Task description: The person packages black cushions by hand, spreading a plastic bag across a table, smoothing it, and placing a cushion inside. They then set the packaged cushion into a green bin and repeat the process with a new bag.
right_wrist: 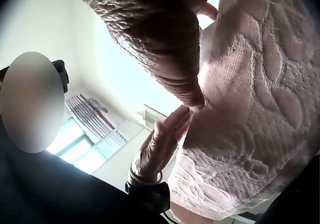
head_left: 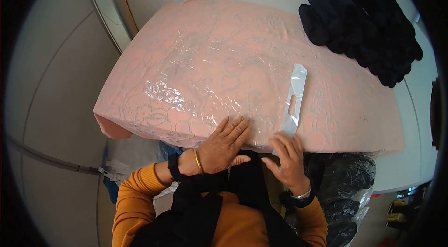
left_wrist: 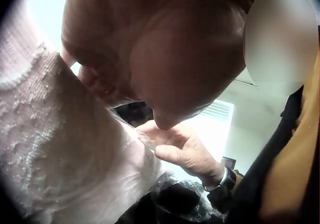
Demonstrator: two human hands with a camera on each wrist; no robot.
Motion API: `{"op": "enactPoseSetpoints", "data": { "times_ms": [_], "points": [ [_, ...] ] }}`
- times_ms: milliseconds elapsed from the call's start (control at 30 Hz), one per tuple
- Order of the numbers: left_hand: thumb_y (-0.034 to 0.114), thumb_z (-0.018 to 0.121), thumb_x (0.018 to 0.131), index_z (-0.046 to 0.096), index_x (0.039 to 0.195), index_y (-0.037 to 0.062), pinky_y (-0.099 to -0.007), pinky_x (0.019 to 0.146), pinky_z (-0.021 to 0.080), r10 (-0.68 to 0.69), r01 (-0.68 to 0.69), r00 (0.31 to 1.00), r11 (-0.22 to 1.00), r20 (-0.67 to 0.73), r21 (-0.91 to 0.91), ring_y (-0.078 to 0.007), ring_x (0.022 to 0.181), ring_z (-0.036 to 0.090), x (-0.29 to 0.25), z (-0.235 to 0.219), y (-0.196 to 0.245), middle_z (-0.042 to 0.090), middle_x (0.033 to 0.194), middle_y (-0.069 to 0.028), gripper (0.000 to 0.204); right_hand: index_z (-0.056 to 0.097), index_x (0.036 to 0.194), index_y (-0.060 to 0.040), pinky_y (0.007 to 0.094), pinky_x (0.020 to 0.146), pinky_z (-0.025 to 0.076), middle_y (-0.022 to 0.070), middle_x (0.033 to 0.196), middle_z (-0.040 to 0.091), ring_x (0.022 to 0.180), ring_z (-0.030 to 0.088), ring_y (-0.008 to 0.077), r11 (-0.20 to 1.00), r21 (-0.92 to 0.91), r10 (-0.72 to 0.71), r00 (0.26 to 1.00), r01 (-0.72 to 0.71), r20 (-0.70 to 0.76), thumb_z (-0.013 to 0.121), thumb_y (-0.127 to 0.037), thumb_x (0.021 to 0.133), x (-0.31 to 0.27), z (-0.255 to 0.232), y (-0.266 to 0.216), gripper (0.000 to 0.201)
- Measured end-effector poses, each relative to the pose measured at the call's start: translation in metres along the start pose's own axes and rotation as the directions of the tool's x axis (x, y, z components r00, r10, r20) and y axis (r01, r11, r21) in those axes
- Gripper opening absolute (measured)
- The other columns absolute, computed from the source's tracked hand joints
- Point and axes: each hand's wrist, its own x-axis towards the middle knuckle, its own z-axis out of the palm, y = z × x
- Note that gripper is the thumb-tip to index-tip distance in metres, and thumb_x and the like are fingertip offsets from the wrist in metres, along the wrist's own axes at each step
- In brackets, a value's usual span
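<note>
A pink lace-patterned table cover point(head_left: 326, 107) fills mid-frame, with a clear plastic bag point(head_left: 196, 79) spread flat across it and a pile of black gloves point(head_left: 364, 27) at upper right. The left hand point(head_left: 226, 146) presses the bag's near edge with flat, straight fingers, while the right hand point(head_left: 289, 160) pinches the bottom of the bag's white handle strip point(head_left: 294, 100) at lower centre. The bag looks laid out but unfilled, so smoothing seems nearly done and any packing not yet begun.

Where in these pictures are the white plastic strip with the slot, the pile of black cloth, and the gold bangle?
white plastic strip point(head_left: 295, 100): head view, just above its slot.
pile of black cloth point(head_left: 361, 30): head view, middle of the pile.
gold bangle point(head_left: 198, 160): head view, band on the left wrist.
</note>
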Motion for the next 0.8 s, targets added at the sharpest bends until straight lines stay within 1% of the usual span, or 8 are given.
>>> {"op": "enactPoseSetpoints", "data": {
  "times_ms": [267,333,367,400,433,500,567,800],
  "points": [
    [0.015,0.062,0.086,0.047,0.129,-0.0075,-0.0405,0.099,0.045,-0.157,0.146,0.987,0.961,-0.030,-0.236,-0.0404,0.118,0.051,0.015,0.003,0.001,0.050,0.129,-0.0275,0.050,0.054,0.117,0.0058,0.0414,0.083,0.049,0.0226,0.111,0.058,0.100,0.058,0.0387,0.999,0.042,-0.001,0.990,0.007,-0.143,0.056,0.000,0.083,0.036,0.002,-0.003,0.034],
    [0.009,0.059,0.084,0.053,0.117,-0.0078,-0.0429,0.095,0.046,-0.050,0.037,0.997,0.977,-0.060,-0.208,-0.0392,0.114,0.052,0.023,0.003,-0.006,0.054,0.124,-0.0237,0.038,0.051,0.113,0.0126,0.0496,0.091,0.043,0.0293,0.110,0.053,0.101,0.053,0.0446,0.987,-0.053,-0.163,0.958,0.155,-0.234,0.053,0.000,0.083,0.027,0.041,0.005,0.033],
    [0.005,0.060,0.081,0.055,0.117,-0.0071,-0.0460,0.098,0.044,0.087,-0.097,0.994,0.981,-0.067,-0.166,-0.0426,0.114,0.051,0.027,0.004,-0.013,0.054,0.124,-0.0240,0.038,0.051,0.111,0.0130,0.0510,0.095,0.039,0.0298,0.107,0.052,0.102,0.050,0.0448,0.992,0.103,-0.060,0.981,0.079,-0.184,0.056,-0.004,0.082,0.032,0.058,0.008,0.035],
    [0.013,0.059,0.086,0.047,0.130,-0.0069,-0.0503,0.106,0.035,0.023,-0.025,0.999,0.997,-0.036,-0.068,-0.0458,0.124,0.043,0.023,0.012,-0.017,0.047,0.134,-0.0261,0.049,0.050,0.109,0.0117,0.0526,0.093,0.038,0.0280,0.104,0.051,0.098,0.049,0.0429,0.969,0.169,0.169,0.981,-0.183,0.093,0.059,-0.005,0.079,0.039,0.057,-0.003,0.036],
    [0.019,0.057,0.089,0.040,0.136,-0.0065,-0.0513,0.109,0.030,0.005,-0.008,0.999,0.998,-0.044,-0.068,-0.0463,0.130,0.037,0.022,0.018,-0.020,0.040,0.140,-0.0265,0.056,0.049,0.114,0.0134,0.0564,0.100,0.031,0.0290,0.115,0.050,0.109,0.046,0.0441,0.983,0.162,0.127,0.955,-0.085,-0.268,0.060,-0.013,0.079,0.028,0.085,0.000,0.045],
    [0.030,0.052,0.093,0.027,0.144,-0.0056,-0.0515,0.113,0.022,-0.020,0.021,0.998,1.000,0.068,-0.013,-0.0458,0.137,0.027,0.026,0.018,-0.023,0.029,0.148,-0.0266,0.067,0.043,0.124,0.0173,0.0582,0.113,0.014,0.0343,0.136,0.037,0.133,0.029,0.0470,0.847,0.468,0.169,0.962,-0.252,0.213,0.062,-0.029,0.080,0.051,0.038,-0.010,0.067],
    [0.034,0.050,0.095,0.024,0.146,-0.0050,-0.0515,0.113,0.022,0.014,-0.029,0.981,0.997,0.196,0.073,-0.0450,0.139,0.025,0.023,0.013,-0.029,0.026,0.150,-0.0266,0.070,0.029,0.136,0.0188,0.0554,0.116,-0.004,0.0356,0.149,0.017,0.144,0.003,0.0449,0.972,0.209,0.088,0.989,-0.112,0.120,0.067,-0.048,0.075,0.032,0.058,-0.001,0.098],
    [0.030,0.046,0.101,0.034,0.147,0.0064,-0.0499,0.111,0.025,-0.122,0.091,0.989,0.946,0.081,0.310,-0.0295,0.139,0.033,-0.067,-0.059,-0.152,0.035,0.151,-0.0160,0.053,0.014,0.143,0.0159,0.0543,0.117,-0.002,0.0319,0.153,0.005,0.146,-0.001,0.0396,0.998,0.059,-0.027,0.993,0.020,0.118,0.074,-0.062,0.062,0.021,0.068,0.015,0.127]
  ]
}}
